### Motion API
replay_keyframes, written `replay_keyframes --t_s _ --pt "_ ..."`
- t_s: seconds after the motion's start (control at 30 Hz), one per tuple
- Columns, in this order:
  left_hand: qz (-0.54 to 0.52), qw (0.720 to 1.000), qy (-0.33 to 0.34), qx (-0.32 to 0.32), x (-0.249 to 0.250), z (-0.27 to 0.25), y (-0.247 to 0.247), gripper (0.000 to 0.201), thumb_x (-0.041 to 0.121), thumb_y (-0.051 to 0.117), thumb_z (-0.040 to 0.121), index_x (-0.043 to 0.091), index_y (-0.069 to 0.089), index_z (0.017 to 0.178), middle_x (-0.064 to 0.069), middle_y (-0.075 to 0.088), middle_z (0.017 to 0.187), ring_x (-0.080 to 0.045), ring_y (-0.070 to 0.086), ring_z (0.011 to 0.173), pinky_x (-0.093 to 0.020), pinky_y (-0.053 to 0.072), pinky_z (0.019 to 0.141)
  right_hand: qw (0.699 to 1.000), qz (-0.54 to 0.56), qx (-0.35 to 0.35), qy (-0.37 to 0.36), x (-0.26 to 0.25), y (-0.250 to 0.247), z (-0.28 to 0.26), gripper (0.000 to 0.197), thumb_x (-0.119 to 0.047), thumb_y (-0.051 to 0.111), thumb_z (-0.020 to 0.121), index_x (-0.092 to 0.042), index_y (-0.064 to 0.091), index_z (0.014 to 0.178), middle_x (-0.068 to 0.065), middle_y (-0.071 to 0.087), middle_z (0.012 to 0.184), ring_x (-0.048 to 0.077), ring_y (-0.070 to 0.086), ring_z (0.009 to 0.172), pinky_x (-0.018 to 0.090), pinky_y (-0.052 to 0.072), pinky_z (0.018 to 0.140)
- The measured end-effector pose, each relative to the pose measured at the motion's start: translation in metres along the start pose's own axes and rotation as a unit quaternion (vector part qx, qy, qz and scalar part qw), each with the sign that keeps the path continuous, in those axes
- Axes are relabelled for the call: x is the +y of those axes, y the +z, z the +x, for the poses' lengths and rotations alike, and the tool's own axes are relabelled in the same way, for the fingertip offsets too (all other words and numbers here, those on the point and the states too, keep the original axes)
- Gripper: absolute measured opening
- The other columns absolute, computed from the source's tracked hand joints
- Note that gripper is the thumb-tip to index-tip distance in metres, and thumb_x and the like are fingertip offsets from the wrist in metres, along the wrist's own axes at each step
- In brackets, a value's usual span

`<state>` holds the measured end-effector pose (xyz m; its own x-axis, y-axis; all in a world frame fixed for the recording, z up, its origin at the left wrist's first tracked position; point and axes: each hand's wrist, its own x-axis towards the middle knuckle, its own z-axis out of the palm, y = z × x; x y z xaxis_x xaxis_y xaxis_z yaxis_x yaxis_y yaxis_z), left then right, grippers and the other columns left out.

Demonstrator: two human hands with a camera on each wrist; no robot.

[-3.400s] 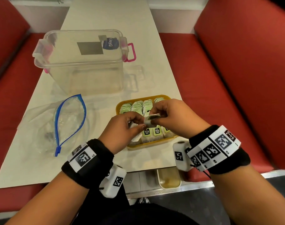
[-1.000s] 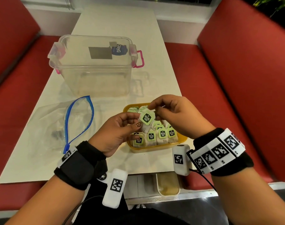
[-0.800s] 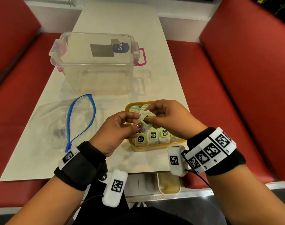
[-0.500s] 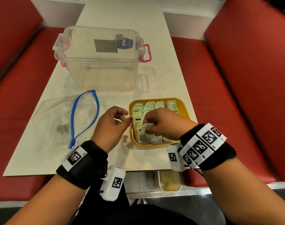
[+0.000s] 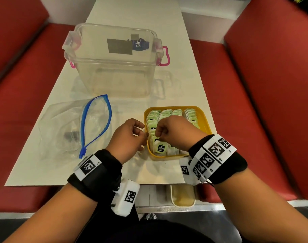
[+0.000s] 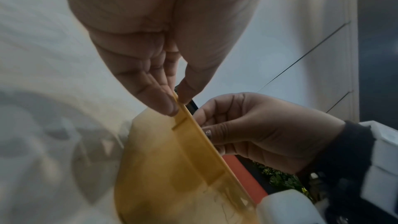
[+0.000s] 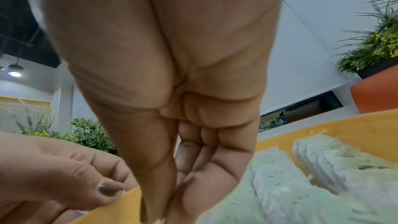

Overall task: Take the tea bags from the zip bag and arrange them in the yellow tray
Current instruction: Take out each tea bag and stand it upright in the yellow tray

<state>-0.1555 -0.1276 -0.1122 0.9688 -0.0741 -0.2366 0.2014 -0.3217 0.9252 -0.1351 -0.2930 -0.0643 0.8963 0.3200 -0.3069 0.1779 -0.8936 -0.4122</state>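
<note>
The yellow tray [image 5: 204, 120] sits near the table's front edge, with rows of green-and-white tea bags [image 5: 176, 113] packed in it. My left hand [image 5: 144, 134] pinches the tray's left rim [image 6: 189, 159] between thumb and forefinger [image 6: 168, 106]. My right hand [image 5: 157, 136] hovers over the left column, its curled thumb and fingers pressed together on the top of the front tea bag [image 5: 160, 148], whose black-and-green tag faces me. In the right wrist view the fingertips [image 7: 189, 198] point down beside the tea bags [image 7: 290, 185]. The clear zip bag [image 5: 62, 127] with a blue zipper lies flat to the left.
A clear lidded storage box [image 5: 114, 67] with pink latches stands behind the tray and bag. Red bench seats [image 5: 254, 102] flank the narrow white table [image 5: 44, 169]. A small cream bin [image 5: 183, 195] sits under the front edge.
A second ago both hands held a tea bag above the tray. My right hand has lowered it into the front of the left column, and my left hand has moved to the tray's rim.
</note>
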Motion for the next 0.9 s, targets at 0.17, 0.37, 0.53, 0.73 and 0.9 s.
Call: replay_keyframes --t_s 0.17,0.37,0.53,0.73,0.9 --pt "0.009 1.000 0.009 0.008 0.007 -0.007 -0.004 0.020 0.018 0.062 0.091 0.013 0.056 0.109 -0.005 0.064 0.087 -0.019 0.069 0.069 -0.030 0.059 0.059 1.000 0.005 0.018 -0.001 -0.003 -0.004 -0.002 0.013 -0.006 0.062 0.085 -0.013 0.071 0.090 -0.007 0.062 0.078 0.007 0.053 0.072 0.019 0.037 0.061" --pt "-0.006 0.991 0.099 0.092 0.033 -0.028 -0.046 0.015 0.021 0.061 0.092 0.019 0.058 0.107 0.004 0.062 0.092 -0.017 0.067 0.077 -0.025 0.056 0.059 0.995 0.046 0.082 -0.041 -0.030 -0.025 -0.010 0.007 -0.014 0.064 0.085 -0.017 0.069 0.085 -0.015 0.057 0.068 0.002 0.052 0.064 0.012 0.037 0.057" --pt "0.145 0.939 0.138 0.279 0.018 -0.034 -0.113 0.012 0.023 0.056 0.094 0.021 0.063 0.103 0.005 0.060 0.102 -0.006 0.053 0.074 -0.014 0.040 0.065 0.988 0.095 0.069 -0.096 -0.079 -0.020 0.004 0.012 -0.017 0.065 0.087 -0.016 0.069 0.098 -0.007 0.062 0.082 0.011 0.057 0.077 0.019 0.039 0.062" --pt "0.227 0.899 -0.065 0.370 -0.055 -0.034 -0.173 0.027 0.027 0.049 0.091 0.015 0.061 0.111 -0.013 0.060 0.114 -0.030 0.051 0.107 -0.040 0.041 0.095 0.989 -0.051 -0.001 -0.142 -0.136 0.023 0.043 0.029 -0.003 0.048 0.093 -0.005 0.062 0.118 0.010 0.065 0.117 0.026 0.060 0.109 0.031 0.047 0.092" --pt "0.160 0.937 -0.182 0.252 -0.075 -0.038 -0.167 0.043 0.038 0.047 0.097 0.009 0.048 0.129 -0.016 0.055 0.127 -0.034 0.053 0.112 -0.037 0.042 0.088 0.978 -0.119 -0.064 -0.157 -0.161 0.050 0.068 0.027 -0.006 0.050 0.093 -0.007 0.065 0.116 0.010 0.066 0.115 0.028 0.061 0.106 0.034 0.048 0.089"
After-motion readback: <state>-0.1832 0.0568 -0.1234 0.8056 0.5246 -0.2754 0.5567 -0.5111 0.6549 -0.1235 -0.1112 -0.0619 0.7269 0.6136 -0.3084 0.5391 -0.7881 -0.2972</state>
